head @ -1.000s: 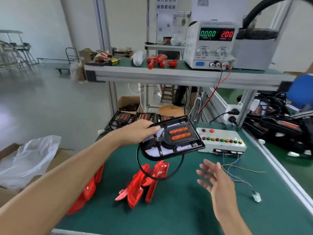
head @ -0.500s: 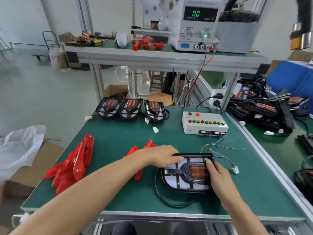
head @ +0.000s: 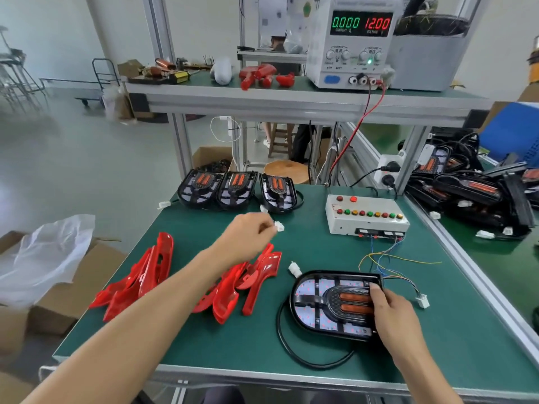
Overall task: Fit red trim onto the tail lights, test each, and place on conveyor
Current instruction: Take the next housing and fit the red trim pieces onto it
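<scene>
A black tail light (head: 320, 304) with two orange strips lies flat on the green mat, its black cable looping toward the table's front edge. My right hand (head: 392, 314) grips its right end, thumb on the top face. My left hand (head: 248, 236) hovers over a pile of red trim pieces (head: 233, 290) with its fingers curled and nothing seen in them. A white connector (head: 279, 227) lies just past its fingertips. A second heap of red trim (head: 140, 272) sits further left. The white test box (head: 366, 217) with coloured buttons stands behind, its loose wires ending in a white plug (head: 422, 301).
Three more tail lights (head: 233, 188) line the mat's far edge. A power supply (head: 350, 42) showing 12.00 stands on the upper shelf. A heap of tail lights (head: 472, 188) lies on the conveyor to the right. A cardboard box with a plastic bag (head: 43, 258) sits left.
The tail light came down from the air onto the mat. My left hand let go of it and moved up and left over the red trim. My right hand stays on the light's right end.
</scene>
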`<control>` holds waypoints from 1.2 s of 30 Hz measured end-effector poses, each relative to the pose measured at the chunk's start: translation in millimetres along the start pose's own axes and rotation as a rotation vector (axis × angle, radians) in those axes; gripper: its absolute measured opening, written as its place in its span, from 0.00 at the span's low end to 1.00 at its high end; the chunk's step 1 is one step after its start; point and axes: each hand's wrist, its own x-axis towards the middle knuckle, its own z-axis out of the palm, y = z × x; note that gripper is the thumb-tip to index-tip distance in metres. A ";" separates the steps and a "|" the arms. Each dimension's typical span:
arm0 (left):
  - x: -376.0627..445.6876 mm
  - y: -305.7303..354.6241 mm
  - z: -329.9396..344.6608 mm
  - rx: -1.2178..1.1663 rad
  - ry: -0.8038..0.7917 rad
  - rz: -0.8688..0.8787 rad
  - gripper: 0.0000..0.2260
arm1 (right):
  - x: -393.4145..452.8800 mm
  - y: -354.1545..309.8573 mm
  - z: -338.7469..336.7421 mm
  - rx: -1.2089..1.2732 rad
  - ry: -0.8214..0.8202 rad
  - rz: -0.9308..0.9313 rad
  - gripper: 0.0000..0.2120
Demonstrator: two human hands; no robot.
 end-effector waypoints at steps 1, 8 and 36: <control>-2.1 -9.0 -5.5 0.039 -0.012 -0.035 0.09 | -0.2 0.0 0.0 0.008 -0.005 0.004 0.20; -12.4 -21.9 10.6 0.342 -0.183 -0.059 0.13 | -3.5 -1.9 1.9 0.027 0.002 0.021 0.20; -12.5 54.6 22.0 -0.903 0.295 0.068 0.15 | -39.6 -41.5 -25.0 0.068 0.145 -0.321 0.11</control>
